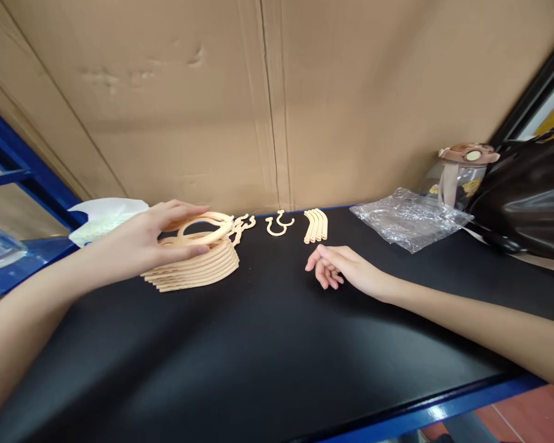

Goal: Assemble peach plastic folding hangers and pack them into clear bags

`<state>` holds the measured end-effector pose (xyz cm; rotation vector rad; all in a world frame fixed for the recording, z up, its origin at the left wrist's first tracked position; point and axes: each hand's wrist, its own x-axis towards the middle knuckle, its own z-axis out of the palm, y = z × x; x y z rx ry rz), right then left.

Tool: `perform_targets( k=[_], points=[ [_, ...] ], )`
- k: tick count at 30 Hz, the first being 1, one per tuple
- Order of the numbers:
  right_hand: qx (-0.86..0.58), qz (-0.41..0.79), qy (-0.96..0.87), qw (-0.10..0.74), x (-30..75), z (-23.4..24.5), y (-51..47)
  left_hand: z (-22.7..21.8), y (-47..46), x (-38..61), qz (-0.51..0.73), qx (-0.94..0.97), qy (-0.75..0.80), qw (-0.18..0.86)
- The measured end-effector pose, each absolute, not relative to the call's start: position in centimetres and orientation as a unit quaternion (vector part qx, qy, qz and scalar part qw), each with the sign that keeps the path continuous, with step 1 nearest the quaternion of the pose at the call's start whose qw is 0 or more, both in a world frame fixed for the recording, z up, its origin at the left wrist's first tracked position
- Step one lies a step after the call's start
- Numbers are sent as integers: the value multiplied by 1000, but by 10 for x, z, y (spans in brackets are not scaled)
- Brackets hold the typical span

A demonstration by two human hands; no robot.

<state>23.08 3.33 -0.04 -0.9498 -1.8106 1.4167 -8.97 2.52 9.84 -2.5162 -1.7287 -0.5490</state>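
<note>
My left hand (pixel 159 237) is closed around the top cream plastic ring piece (pixel 207 229) of a stack of like pieces (pixel 198 271) on the black table top (pixel 268 344). Thumb below, fingers over the top. My right hand (pixel 335 266) rests on the table to the right of the stack, fingers loosely curled, holding nothing. Just beyond it lie a small cream hook (pixel 279 224) and a bundle of short curved cream rods (pixel 316 225). More small hooks (pixel 242 225) lie beside the stack.
A crumpled clear plastic bag (pixel 409 218) lies at the back right, with a lidded cup (pixel 464 172) and a dark bag (pixel 530 197) behind it. A white tissue pack (pixel 104 216) sits at the back left. Cardboard (pixel 277 98) walls the rear; a blue edge (pixel 443 409) bounds the front.
</note>
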Motion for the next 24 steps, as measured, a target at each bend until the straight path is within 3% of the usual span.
perform_targets(
  k=[6, 14, 24],
  points=[
    [-354, 534, -699, 317, 231, 0, 35, 86, 26, -114, -173, -789, -586, -57],
    [-354, 526, -705, 317, 231, 0, 34, 77, 26, -108, -206, -802, -558, -51],
    [-342, 524, -712, 318, 232, -2, 35, 70, 38, -124, -149, -800, -576, -85]
  ],
)
